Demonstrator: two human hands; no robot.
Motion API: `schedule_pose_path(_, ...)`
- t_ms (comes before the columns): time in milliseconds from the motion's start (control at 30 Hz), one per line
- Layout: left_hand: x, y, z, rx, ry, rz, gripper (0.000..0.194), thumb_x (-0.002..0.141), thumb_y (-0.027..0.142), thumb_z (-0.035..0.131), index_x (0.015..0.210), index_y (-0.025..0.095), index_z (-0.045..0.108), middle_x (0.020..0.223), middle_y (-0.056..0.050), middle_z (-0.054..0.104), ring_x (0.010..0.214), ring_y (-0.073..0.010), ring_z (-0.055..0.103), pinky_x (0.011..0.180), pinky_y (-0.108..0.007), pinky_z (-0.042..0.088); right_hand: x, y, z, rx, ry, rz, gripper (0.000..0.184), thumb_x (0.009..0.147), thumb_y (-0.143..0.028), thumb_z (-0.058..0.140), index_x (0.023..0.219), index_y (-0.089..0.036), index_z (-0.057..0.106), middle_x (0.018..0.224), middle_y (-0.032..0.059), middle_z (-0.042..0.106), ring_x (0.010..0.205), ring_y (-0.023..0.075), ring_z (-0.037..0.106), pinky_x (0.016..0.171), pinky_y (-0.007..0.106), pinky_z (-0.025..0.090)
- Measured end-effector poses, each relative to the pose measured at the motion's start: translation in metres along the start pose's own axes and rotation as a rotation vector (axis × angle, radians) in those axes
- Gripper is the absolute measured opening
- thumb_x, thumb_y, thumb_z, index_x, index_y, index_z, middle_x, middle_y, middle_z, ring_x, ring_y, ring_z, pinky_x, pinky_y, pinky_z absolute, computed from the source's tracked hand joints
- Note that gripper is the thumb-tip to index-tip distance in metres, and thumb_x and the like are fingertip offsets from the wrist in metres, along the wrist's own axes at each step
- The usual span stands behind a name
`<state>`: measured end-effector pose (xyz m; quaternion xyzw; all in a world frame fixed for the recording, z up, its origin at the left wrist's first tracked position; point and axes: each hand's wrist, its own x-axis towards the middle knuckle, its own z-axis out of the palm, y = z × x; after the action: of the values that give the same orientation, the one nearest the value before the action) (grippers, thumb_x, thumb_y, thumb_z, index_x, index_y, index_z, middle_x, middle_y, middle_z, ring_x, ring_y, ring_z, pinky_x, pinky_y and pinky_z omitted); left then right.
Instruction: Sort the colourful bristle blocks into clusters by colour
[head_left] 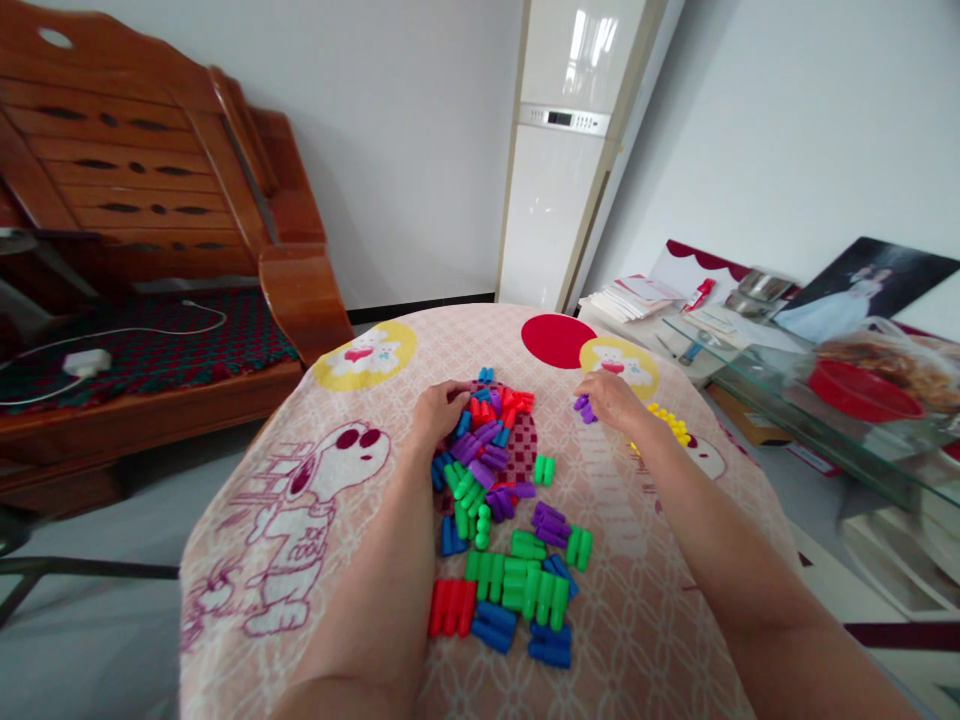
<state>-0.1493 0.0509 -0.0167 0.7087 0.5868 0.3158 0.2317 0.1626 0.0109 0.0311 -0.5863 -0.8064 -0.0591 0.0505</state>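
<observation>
A loose heap of plastic toy building blocks (471,488) in purple, green, red and blue lies on the round cloth-covered table (285,560). At the heap's far left edge is my left hand (441,410), its fingers curled against the blocks; what they grip is hidden. My right hand (607,398) is to the right of the heap, closed on a purple block (585,408). Just beyond that hand sits a cluster of yellow blocks (670,424), partly covered by my wrist. Nearer to me are joined green blocks (517,580) and a red block (452,607).
A wooden bench (150,190) with a white charger (86,363) stands to the left. Behind the table rises a tall white cabinet unit (559,200). On the right, a glass shelf (817,405) carries a red bowl (866,390), papers and a framed photo.
</observation>
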Motion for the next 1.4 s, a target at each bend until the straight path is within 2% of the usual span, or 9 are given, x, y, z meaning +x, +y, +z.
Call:
schedule_pose_path(133,0.000,0.001,0.000,0.001,-0.002,-0.001,0.030,0.086,0.024,0.055,0.109,0.021,0.074,0.105,-0.005,0.075,0.095,-0.0195,0.067,0.086,-0.027,0.050,-0.006,-0.021,-0.008,0.055,0.136,0.037,0.034,0.079,0.000,0.045,0.090,-0.013,0.074,0.092,0.0120,0.071,0.091,0.0226,0.062,0.084,0.031,0.044)
schedule_pose_path(233,0.001,0.002,0.000,0.012,-0.004,-0.007,0.030,0.087,0.023,0.053,0.109,0.021,0.073,0.105,-0.005,0.075,0.096,-0.0198,0.067,0.087,-0.027,0.050,-0.013,-0.059,-0.011,0.173,0.227,-0.052,0.028,0.086,-0.007,0.048,0.099,-0.014,0.071,0.095,0.0110,0.071,0.094,0.0209,0.061,0.085,0.030,0.043)
schedule_pose_path(333,0.001,0.002,0.000,0.017,-0.002,-0.005,0.031,0.087,0.022,0.052,0.110,0.021,0.073,0.107,-0.005,0.074,0.098,-0.0196,0.067,0.088,-0.027,0.049,-0.019,-0.104,-0.002,0.296,0.147,-0.144,0.016,0.090,-0.018,0.055,0.087,-0.016,0.071,0.085,0.0074,0.070,0.085,0.0183,0.061,0.081,0.028,0.043)
schedule_pose_path(400,0.000,0.001,0.000,0.013,-0.003,-0.003,0.031,0.087,0.022,0.052,0.110,0.021,0.073,0.107,-0.005,0.074,0.098,-0.0196,0.067,0.088,-0.027,0.049,-0.022,-0.129,0.007,0.341,0.090,-0.150,0.012,0.089,-0.023,0.060,0.091,-0.017,0.070,0.087,0.0076,0.070,0.086,0.0191,0.061,0.080,0.029,0.043)
schedule_pose_path(567,-0.001,0.003,-0.002,0.001,-0.013,-0.003,0.031,0.088,0.023,0.052,0.110,0.022,0.073,0.108,-0.004,0.074,0.098,-0.0191,0.067,0.090,-0.027,0.050,-0.026,-0.155,0.017,0.357,0.026,-0.172,0.019,0.083,-0.019,0.065,0.102,-0.019,0.068,0.096,0.0077,0.071,0.091,0.0206,0.062,0.081,0.030,0.044)
schedule_pose_path(733,-0.001,0.003,-0.002,0.012,-0.004,0.000,0.030,0.087,0.024,0.053,0.110,0.022,0.073,0.107,-0.004,0.074,0.097,-0.0192,0.067,0.089,-0.027,0.050,-0.030,-0.138,0.008,0.477,0.052,-0.057,0.012,0.080,-0.017,0.066,0.090,-0.021,0.069,0.084,0.0022,0.071,0.078,0.0166,0.065,0.072,0.026,0.045)
schedule_pose_path(867,0.001,0.000,0.000,0.016,-0.013,0.001,0.031,0.087,0.025,0.053,0.111,0.020,0.072,0.108,-0.005,0.074,0.098,-0.0193,0.067,0.089,-0.027,0.050,-0.032,-0.101,0.003,0.641,0.218,0.091,0.011,0.078,-0.013,0.062,0.084,-0.020,0.069,0.078,0.0013,0.071,0.073,0.0152,0.066,0.070,0.025,0.047)
schedule_pose_path(1067,0.001,-0.001,0.001,0.023,-0.022,0.005,0.031,0.087,0.026,0.052,0.111,0.020,0.072,0.109,-0.005,0.074,0.098,-0.0191,0.067,0.088,-0.028,0.050,-0.032,-0.050,0.004,0.420,0.506,0.358,0.010,0.080,-0.022,0.060,0.080,-0.017,0.070,0.080,0.0062,0.071,0.073,0.0179,0.065,0.072,0.028,0.047)
schedule_pose_path(1400,0.000,-0.002,0.002,0.023,0.002,0.004,0.031,0.087,0.027,0.053,0.110,0.021,0.072,0.107,-0.005,0.074,0.098,-0.0195,0.067,0.089,-0.028,0.050,-0.033,-0.043,0.022,-0.038,0.274,0.458,0.015,0.086,-0.032,0.061,0.084,-0.022,0.071,0.079,0.0075,0.072,0.070,0.0180,0.063,0.061,0.027,0.039)
